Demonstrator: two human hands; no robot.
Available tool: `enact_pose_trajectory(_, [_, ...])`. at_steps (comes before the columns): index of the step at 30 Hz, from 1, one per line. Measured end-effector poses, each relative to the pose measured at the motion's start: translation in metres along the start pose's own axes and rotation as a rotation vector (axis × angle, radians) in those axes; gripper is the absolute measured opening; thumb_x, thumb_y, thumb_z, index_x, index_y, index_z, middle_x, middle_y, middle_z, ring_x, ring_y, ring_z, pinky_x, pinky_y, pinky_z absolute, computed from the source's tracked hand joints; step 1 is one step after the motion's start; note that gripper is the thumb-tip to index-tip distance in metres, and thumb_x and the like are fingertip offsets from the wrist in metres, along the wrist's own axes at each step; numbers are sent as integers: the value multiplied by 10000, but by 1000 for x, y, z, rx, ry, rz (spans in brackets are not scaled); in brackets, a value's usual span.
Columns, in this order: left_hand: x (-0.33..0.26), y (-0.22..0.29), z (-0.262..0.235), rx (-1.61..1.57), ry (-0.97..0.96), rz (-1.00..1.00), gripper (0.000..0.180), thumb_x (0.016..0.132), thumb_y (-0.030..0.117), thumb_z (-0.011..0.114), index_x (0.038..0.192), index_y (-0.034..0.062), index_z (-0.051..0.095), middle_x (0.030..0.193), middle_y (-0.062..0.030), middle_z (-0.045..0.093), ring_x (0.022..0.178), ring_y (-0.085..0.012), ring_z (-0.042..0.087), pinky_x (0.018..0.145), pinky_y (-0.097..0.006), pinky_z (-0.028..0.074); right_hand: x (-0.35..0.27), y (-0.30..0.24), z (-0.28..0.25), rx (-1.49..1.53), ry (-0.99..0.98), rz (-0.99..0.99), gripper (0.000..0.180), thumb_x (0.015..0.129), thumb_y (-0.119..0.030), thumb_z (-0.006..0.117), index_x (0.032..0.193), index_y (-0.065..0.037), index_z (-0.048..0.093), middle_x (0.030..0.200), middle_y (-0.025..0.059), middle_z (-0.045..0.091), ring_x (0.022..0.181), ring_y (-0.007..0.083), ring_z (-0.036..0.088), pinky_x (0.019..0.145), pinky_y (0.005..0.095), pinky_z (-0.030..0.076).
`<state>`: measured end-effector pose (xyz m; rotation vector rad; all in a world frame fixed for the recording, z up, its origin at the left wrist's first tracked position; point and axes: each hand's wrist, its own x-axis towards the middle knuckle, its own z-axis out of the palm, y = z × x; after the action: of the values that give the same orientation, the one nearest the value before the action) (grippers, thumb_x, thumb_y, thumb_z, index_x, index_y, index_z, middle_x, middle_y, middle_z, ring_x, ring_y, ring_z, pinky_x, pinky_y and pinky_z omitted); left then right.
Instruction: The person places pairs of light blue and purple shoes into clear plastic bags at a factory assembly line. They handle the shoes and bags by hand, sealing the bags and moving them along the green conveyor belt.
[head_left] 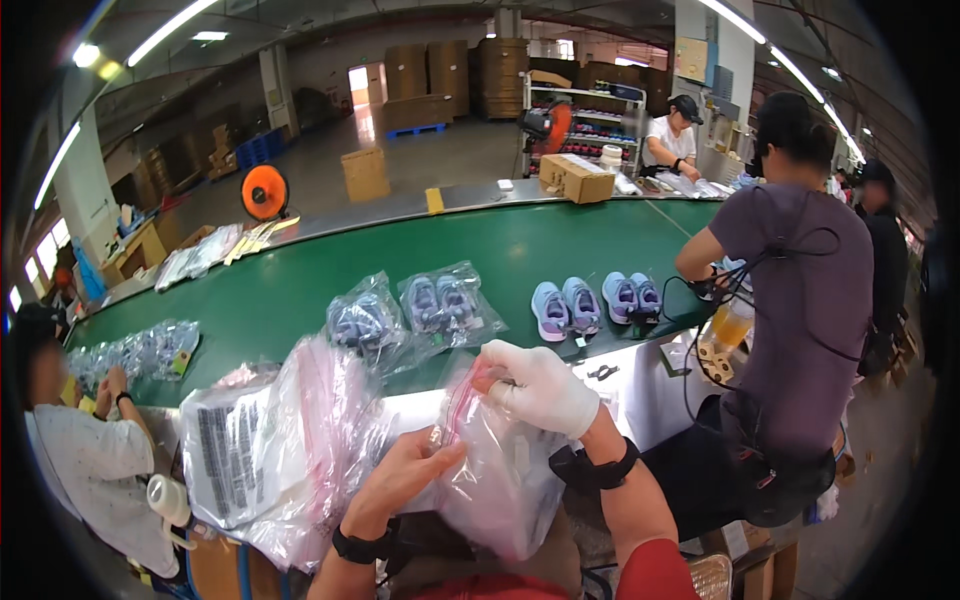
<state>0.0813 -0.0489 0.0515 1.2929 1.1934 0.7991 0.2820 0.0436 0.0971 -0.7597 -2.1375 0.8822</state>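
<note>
A clear plastic zip bag (500,480) with a pink seal strip hangs upright in front of me, its top edge between my hands. My right hand (540,388), in a white glove, pinches the upper edge near the strip. Bare, my left hand (408,478) grips the bag's left side lower down, thumb against the plastic. Beside my left hand lies a thick stack of similar clear bags (325,420). Beyond the bag, two bagged pairs of shoes (362,315) and two unbagged pairs of light blue shoes (566,308) rest on the green belt (470,245).
At my right a person in a purple shirt (810,290) sits close. Another person (85,450) works at far left, near more bagged shoes (140,350). A cardboard box (577,178) and orange fan (264,192) stand along the far side. A white bottle (168,498) is lower left.
</note>
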Motion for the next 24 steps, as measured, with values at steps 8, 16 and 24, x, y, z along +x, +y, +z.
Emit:
enact_pose_trajectory(8, [10,-28,14,-291,291,-65,285,941,280,541,993,8,606,877,-5,602,765,-62,528,680,-215,436,10,15,16,-80,-57,-87,243,824,-189,595,1009,-43,537,868,153,672,820,312,657,679,386,519])
enact_pose_trajectory(16, [30,-28,38,-815,349,14,363,970,313,475,1071,-24,563,921,-61,634,783,-135,622,689,-294,533,4,26,5,-169,392,134,265,803,-217,659,957,-24,559,689,105,566,625,227,572,595,343,452])
enact_pose_trajectory(24, [44,-22,43,-864,365,123,378,949,357,504,1085,8,550,933,-74,628,783,-162,633,677,-313,543,-49,23,52,1,-39,204,235,843,-242,639,821,-19,567,641,76,555,595,190,547,551,302,428])
